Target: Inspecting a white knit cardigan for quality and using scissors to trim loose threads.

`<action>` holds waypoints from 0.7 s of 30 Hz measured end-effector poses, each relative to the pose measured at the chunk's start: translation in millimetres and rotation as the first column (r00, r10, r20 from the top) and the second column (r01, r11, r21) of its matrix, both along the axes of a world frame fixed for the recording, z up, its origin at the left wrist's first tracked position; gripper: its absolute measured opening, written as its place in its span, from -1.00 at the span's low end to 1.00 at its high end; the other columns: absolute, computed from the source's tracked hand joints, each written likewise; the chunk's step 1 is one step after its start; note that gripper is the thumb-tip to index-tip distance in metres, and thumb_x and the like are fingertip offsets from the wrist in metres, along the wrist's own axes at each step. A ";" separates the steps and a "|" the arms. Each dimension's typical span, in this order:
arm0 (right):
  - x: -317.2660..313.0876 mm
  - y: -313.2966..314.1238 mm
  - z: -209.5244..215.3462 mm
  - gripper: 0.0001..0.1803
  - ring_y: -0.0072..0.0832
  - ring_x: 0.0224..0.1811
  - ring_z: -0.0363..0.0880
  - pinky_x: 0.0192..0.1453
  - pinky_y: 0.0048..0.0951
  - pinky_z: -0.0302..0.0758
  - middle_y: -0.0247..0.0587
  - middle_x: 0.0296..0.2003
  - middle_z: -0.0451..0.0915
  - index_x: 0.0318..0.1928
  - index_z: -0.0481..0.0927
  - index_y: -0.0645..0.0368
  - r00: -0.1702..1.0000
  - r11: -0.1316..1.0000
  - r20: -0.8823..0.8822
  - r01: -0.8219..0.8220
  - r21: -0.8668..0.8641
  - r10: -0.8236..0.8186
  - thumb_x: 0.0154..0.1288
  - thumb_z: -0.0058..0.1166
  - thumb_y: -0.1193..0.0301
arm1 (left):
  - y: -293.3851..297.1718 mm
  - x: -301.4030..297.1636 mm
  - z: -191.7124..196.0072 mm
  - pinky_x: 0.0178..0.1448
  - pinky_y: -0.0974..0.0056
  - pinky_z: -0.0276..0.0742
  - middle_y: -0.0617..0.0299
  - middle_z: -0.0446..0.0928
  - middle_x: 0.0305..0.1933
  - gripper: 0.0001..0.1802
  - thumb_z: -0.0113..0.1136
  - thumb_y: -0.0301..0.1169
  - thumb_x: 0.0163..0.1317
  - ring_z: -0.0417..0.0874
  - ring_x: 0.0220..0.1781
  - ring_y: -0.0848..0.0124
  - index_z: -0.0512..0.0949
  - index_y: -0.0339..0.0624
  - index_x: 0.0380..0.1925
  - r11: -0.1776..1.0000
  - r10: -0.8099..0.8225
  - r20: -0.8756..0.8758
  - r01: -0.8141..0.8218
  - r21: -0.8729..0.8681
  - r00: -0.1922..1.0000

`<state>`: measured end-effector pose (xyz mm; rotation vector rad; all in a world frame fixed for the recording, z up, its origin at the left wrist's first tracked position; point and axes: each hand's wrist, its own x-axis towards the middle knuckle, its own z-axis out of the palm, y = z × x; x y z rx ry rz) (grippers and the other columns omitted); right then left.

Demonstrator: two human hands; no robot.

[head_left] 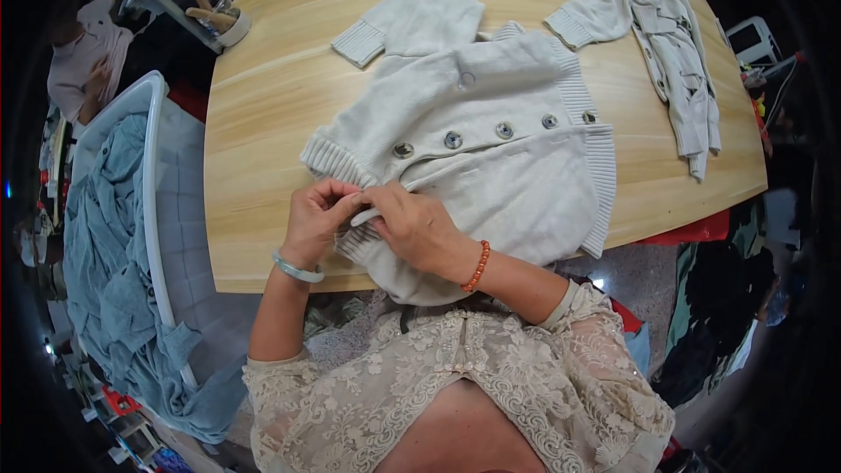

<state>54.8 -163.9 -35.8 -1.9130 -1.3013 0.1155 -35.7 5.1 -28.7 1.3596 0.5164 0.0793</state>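
Observation:
A cream knitted cardigan lies sideways before me on the wooden table, its row of dark round buttons running across the middle. One sleeve stretches toward the far side. At the ribbed edge on the garment's left, my left hand pinches the knit between thumb and fingers, a pale bracelet at its wrist. Close against it, my right hand grips a folded bit of the same edge; an orange beaded bracelet circles that wrist. The fingertips nearly meet, and they hide the exact spot being held.
Another cream knitted garment lies crumpled at the table's far right. Left of the table stands a white plastic bin heaped with blue-grey knitwear. A small tool holder sits at the far left corner. Beyond it, another person is partly visible.

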 end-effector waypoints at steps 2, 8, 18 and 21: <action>-2.9 -0.9 5.4 -0.58 -0.18 -0.33 0.63 -0.32 -0.27 0.57 -0.07 -0.27 0.50 0.00 0.46 0.21 0.999 0.999 -0.022 0.031 0.019 -0.031 0.10 0.23 0.50 | -0.5 -2.3 -2.4 -0.26 0.52 0.52 0.28 0.67 -0.32 -0.88 0.31 -0.50 0.26 0.60 -0.35 0.62 0.64 -0.33 -0.25 1.000 -0.010 0.010 0.010 -0.006 1.000; 3.3 -6.5 -4.9 -0.53 -0.13 -0.32 0.63 -0.29 -0.26 0.59 -0.02 -0.23 0.52 0.08 0.44 0.24 0.999 0.994 0.005 -0.040 -0.101 0.041 0.15 0.21 0.43 | -1.1 -13.2 -8.3 -0.18 0.48 0.50 0.28 0.62 -0.19 -0.69 0.39 -0.50 0.17 0.58 -0.23 0.59 0.64 -0.31 -0.07 0.981 -0.139 0.050 0.130 0.145 0.989; 21.3 -1.6 -3.9 -0.67 -0.09 -0.26 0.59 -0.17 -0.21 0.53 0.00 -0.29 0.54 -0.02 0.54 0.23 0.936 0.989 -0.318 -0.134 0.064 0.147 0.17 0.14 0.52 | -12.7 -22.2 -6.9 -0.13 0.39 0.49 0.14 0.61 -0.23 -0.72 0.13 -0.68 0.18 0.60 -0.21 0.45 0.63 -0.32 -0.10 0.745 -0.156 0.160 0.009 0.667 0.975; 23.5 -1.1 -7.8 -0.70 -0.09 -0.30 0.58 -0.21 -0.25 0.50 0.00 -0.31 0.56 -0.07 0.56 0.26 0.911 0.984 -0.377 -0.126 0.128 0.166 0.13 0.08 0.62 | -14.2 -19.2 -5.3 -0.24 0.46 0.40 0.24 0.58 -0.33 -0.84 0.12 -0.64 0.25 0.50 -0.34 0.55 0.63 -0.33 -0.20 0.815 -0.080 0.156 -0.025 0.579 0.985</action>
